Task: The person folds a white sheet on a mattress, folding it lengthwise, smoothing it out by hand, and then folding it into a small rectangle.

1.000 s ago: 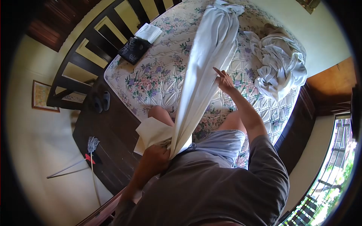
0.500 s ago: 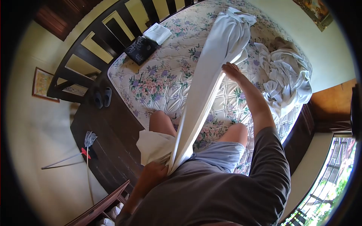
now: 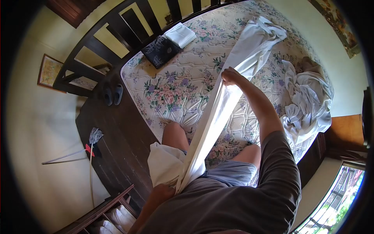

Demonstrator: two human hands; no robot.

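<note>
A long white sheet (image 3: 212, 121) runs gathered in a strip from my lap up across the floral mattress (image 3: 171, 113). Close to my waist, my left hand (image 3: 163, 192) is closed on the sheet's near end, and a loose fold hangs over my thigh beside it. My right hand (image 3: 230, 76) grips the strip's upper edge around mid-length, arm stretched forward. Beyond that hand the far end lies bunched on the mattress. Between my hands the cloth looks fairly taut.
A crumpled white cloth heap (image 3: 307, 101) lies at the mattress's right. Near the dark headboard (image 3: 113, 43) are a black patterned package (image 3: 160, 51) and a folded white cloth (image 3: 180, 35). Slippers (image 3: 113, 94) and a mop (image 3: 95, 135) are on the left; an open drawer (image 3: 105, 210) is below.
My right hand has moved from the strip's right edge to its upper left edge, turning the cloth over there. My left hand stays at the near end. The view has shifted slightly.
</note>
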